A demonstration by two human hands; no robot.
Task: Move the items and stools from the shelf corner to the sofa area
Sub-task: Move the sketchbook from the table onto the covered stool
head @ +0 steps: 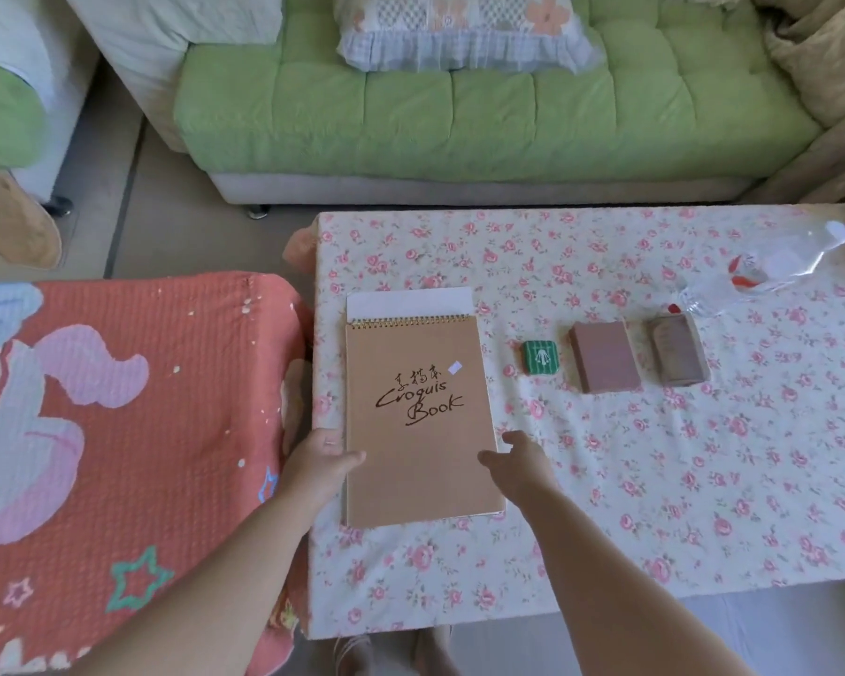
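A tan spiral-bound sketchbook [418, 373] marked "Croquis Book" lies flat on the floral-clothed table [606, 480], with a white sheet [411, 302] sticking out past its top. My left hand [320, 461] grips the book's lower left edge, thumb on the cover. At the lower right edge is my right hand [518, 463], fingers spread, its thumb resting on the cover. To the right of the book sit a small green tin [540, 356], a pink box [604, 356] and a brown box [677, 348] in a row.
A clear plastic bottle [771, 268] lies on its side at the table's far right. Beyond the table stands a green sofa [459, 114] with a frilled cushion [459, 36]. An orange cartoon-print cover [142, 383] drapes a low surface touching the table's left side.
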